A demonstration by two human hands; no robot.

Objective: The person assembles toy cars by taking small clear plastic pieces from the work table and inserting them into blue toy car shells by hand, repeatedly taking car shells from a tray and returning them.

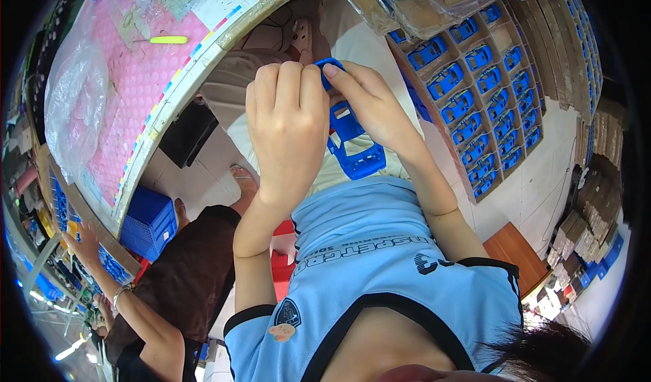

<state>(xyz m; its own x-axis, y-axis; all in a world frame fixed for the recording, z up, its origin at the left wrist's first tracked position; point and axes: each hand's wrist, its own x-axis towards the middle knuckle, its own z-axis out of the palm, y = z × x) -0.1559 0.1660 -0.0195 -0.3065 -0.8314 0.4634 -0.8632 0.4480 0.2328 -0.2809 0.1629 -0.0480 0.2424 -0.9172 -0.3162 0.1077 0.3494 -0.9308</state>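
left hand, right hand gripping blue shell, clear of table edge

pink mat | yellow-handled tool | clear bag | blue crate

Left hand held back uppermost, fingers curled; right hand just beside it, thumb extended; both elbows bent.
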